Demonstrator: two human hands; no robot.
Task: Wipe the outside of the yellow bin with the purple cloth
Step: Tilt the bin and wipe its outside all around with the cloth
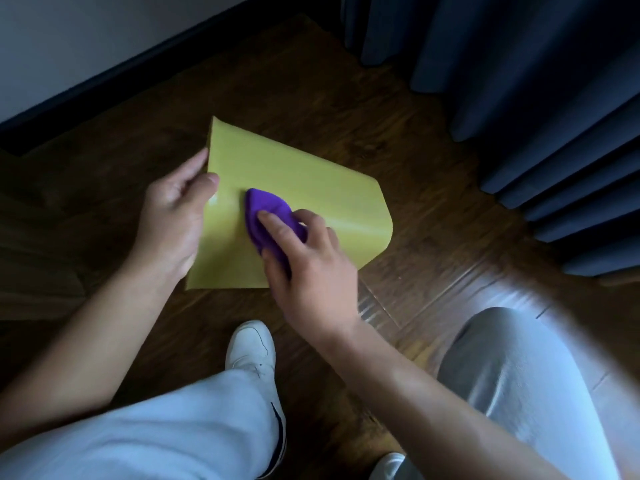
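The yellow bin (pixel 311 181) lies tipped on its side on the dark wooden floor, one broad flat face turned up toward me. My left hand (pixel 173 216) grips its left edge, thumb on the face and fingers wrapped behind. My right hand (pixel 304 268) presses the bunched purple cloth (pixel 270 213) against the middle of that face, fingers spread over the cloth. The bin's opening is hidden from this angle.
My white shoe (pixel 251 348) stands just below the bin, with my pale trouser legs (pixel 512 375) to either side. Dark blue curtains (pixel 536 98) hang at the right. A white wall with a dark skirting board (pixel 114 74) runs along the upper left.
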